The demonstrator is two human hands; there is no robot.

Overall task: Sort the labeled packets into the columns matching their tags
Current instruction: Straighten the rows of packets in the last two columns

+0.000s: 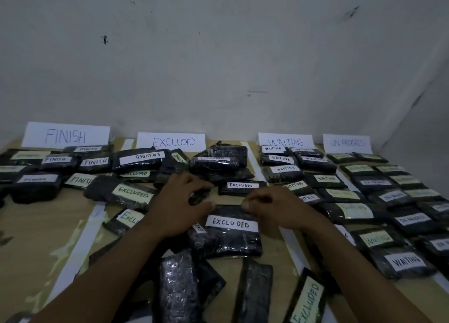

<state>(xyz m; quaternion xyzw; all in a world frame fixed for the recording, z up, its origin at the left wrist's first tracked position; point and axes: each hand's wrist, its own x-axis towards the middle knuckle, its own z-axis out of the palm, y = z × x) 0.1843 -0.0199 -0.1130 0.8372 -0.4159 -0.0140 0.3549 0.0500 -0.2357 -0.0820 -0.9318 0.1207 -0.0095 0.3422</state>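
Four white signs stand against the wall: FINISH (pixel 65 135), EXCLUDED (pixel 173 141), WAITING (pixel 285 141) and ON PROGRESS (pixel 347 143). Dark plastic-wrapped packets with labels lie in columns below them. A packet labelled EXCLUDED (pixel 233 233) lies in the middle column. My right hand (pixel 269 206) pinches its top edge with curled fingers. My left hand (pixel 179 201) hovers at its top left corner, thumb touching the edge, fingers loosely bent over a small dark packet (pixel 200 194).
White tape strips (pixel 80 245) (pixel 291 245) divide the tan table into columns. Unsorted packets lie near me, one face down (pixel 177 291) and one tagged EXCLUDED (pixel 307 301). A packet tagged WAITING (pixel 178 156) sits in the excluded column. The wall is close behind the signs.
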